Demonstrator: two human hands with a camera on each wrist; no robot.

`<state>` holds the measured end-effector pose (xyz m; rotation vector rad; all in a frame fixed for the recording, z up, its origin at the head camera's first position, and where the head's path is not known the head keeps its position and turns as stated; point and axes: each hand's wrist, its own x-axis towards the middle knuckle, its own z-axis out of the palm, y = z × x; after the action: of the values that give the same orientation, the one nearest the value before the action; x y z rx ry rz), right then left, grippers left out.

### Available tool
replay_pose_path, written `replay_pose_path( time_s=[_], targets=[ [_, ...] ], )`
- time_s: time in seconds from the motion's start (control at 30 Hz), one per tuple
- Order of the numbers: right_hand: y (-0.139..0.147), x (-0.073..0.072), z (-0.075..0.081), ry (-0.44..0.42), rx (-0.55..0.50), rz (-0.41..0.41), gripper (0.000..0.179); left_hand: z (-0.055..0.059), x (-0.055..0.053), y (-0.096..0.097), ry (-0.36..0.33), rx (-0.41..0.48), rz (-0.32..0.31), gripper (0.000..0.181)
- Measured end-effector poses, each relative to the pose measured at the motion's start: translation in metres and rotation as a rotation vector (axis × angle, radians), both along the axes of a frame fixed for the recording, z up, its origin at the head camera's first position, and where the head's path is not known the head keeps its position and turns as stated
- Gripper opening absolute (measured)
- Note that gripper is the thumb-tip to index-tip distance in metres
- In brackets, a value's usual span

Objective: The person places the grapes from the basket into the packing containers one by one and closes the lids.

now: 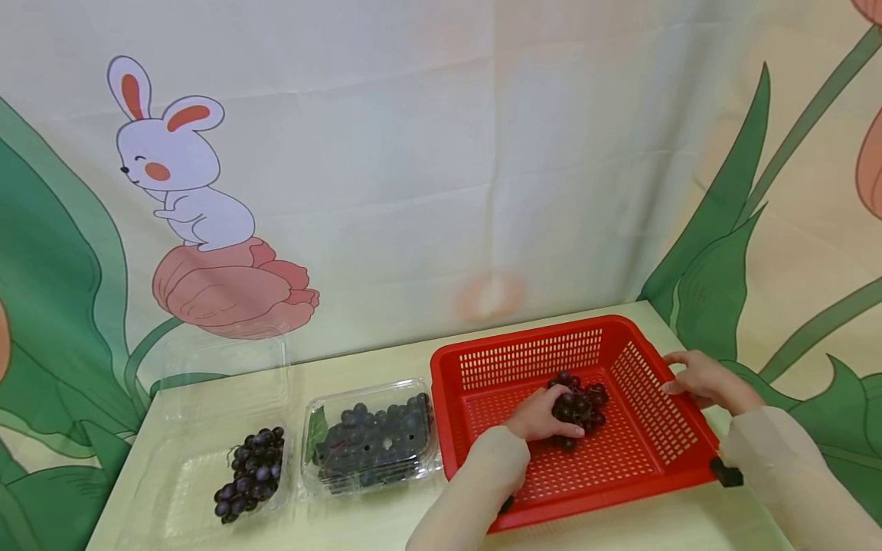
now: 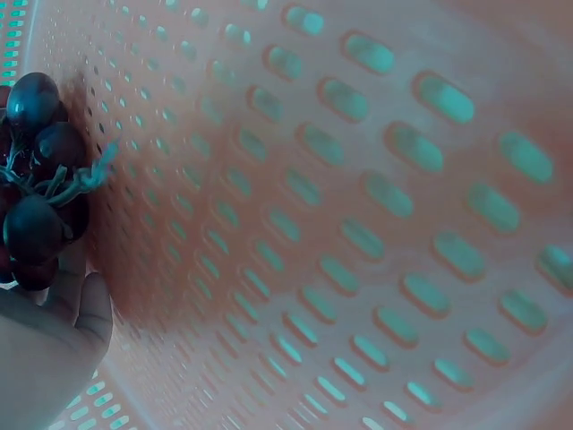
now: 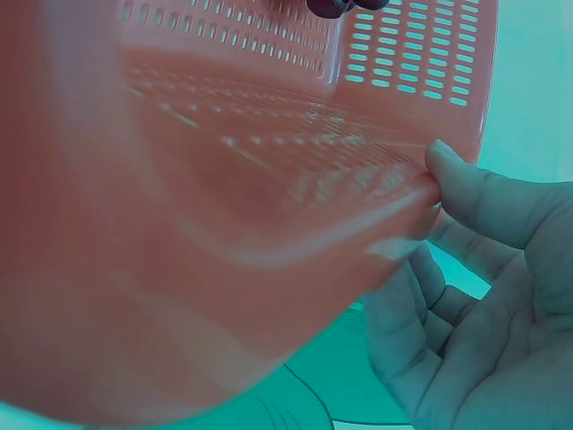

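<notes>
A red plastic basket [image 1: 524, 501] with slotted walls stands at the right of the table. Inside it, my left hand [image 1: 540, 415] holds a bunch of dark grapes [image 1: 586, 405] from its left side, thumb and fingers around it. The left wrist view shows these grapes [image 2: 61, 143] with their green stem, against the hand [image 2: 45, 349]. My right hand [image 1: 706, 380] grips the basket's right rim. In the right wrist view the thumb of that hand [image 3: 501, 296] lies over the rim [image 3: 394, 210], the other fingers below it.
Left of the basket is a closed clear plastic box [image 1: 324, 484] of dark grapes with a green leaf. Farther left, an open clear box [image 1: 161, 490] holds another bunch of grapes [image 1: 251, 474]. A printed cloth [image 1: 386, 191] hangs behind the table.
</notes>
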<state>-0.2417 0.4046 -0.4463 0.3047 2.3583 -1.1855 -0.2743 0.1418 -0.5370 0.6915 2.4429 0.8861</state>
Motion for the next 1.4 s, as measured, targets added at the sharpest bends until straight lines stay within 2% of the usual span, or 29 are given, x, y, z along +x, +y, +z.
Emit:
replay_pose_path(
  time_s=[0.33,0.63,1.17,1.4],
  targets=[
    [0.000,-0.001,-0.001,-0.005,-0.011,-0.008,0.059,0.002,0.000,-0.001,0.014,0.029,0.000,0.053],
    [-0.001,-0.001,0.000,-0.003,-0.005,-0.010,0.060,0.006,0.001,-0.004,0.043,0.034,0.019,0.052],
    [0.001,-0.002,-0.002,0.000,0.015,-0.005,0.059,0.004,-0.002,-0.005,0.035,0.132,0.052,0.044],
    [0.001,-0.002,-0.002,0.007,0.018,-0.001,0.059,0.011,-0.002,-0.003,0.024,0.177,0.057,0.043]
  ],
)
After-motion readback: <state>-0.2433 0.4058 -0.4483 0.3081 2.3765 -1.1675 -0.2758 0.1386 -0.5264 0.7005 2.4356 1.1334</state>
